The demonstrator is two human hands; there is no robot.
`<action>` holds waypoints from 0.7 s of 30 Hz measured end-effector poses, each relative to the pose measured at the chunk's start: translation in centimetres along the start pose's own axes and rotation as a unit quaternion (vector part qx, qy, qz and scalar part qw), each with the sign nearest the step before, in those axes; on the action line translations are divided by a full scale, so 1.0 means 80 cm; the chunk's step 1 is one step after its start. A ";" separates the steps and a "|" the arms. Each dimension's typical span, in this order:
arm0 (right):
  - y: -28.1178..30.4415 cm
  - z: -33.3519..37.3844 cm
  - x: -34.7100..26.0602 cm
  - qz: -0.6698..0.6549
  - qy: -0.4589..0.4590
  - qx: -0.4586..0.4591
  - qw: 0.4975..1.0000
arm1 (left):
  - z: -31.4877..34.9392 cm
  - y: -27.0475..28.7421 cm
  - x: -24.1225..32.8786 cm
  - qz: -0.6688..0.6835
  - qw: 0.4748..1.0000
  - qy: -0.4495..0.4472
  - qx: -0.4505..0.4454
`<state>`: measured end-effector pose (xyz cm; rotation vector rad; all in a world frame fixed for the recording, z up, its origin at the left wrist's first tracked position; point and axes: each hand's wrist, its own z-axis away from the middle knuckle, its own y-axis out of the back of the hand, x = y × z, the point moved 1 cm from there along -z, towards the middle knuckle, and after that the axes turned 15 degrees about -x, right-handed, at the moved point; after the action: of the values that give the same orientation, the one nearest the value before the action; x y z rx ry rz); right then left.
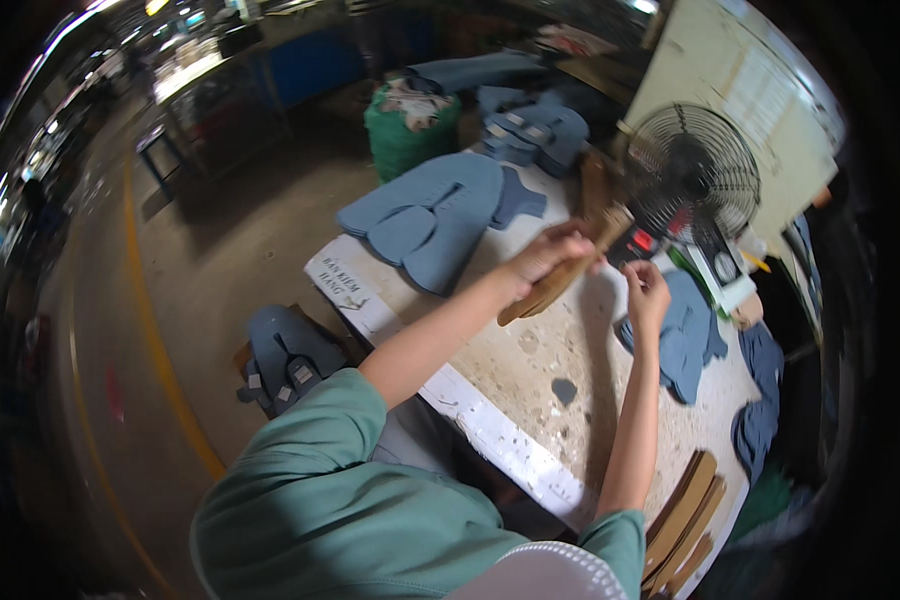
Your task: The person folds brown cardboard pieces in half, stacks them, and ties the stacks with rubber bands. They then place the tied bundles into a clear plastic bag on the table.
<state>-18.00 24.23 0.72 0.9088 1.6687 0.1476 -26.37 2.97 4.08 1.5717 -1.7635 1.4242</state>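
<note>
Above the worn white table (pixel 515 370), my left hand (pixel 550 258) is closed around a bundle of long, curved brown strips (pixel 542 300), held at a tilt. Just to its right, my right hand (pixel 648 288) has its fingers pinched together, apart from the bundle; anything between them is too small to make out. Flat blue-grey cut pieces (pixel 410 225) are stacked on the table's far left, and more blue-grey pieces (pixel 682 340) lie right of my right forearm. More brown strips (pixel 685 510) rest at the near right. A small dark scrap (pixel 564 390) lies mid-table.
A black fan (pixel 692 165) stands at the table's far right before a pale cabinet (pixel 770 110). A green sack (pixel 400 135) is on the floor beyond the table. Blue-grey pieces (pixel 288 345) sit low beside the table's left edge.
</note>
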 end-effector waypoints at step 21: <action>0.013 0.038 -0.085 -0.655 0.039 -0.143 0.741 | -0.003 -0.006 -0.050 0.159 0.986 0.038 -0.023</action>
<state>-14.64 19.58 5.57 -0.6415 1.9284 -0.5209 -24.78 5.32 1.16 1.2344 -2.0533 1.5488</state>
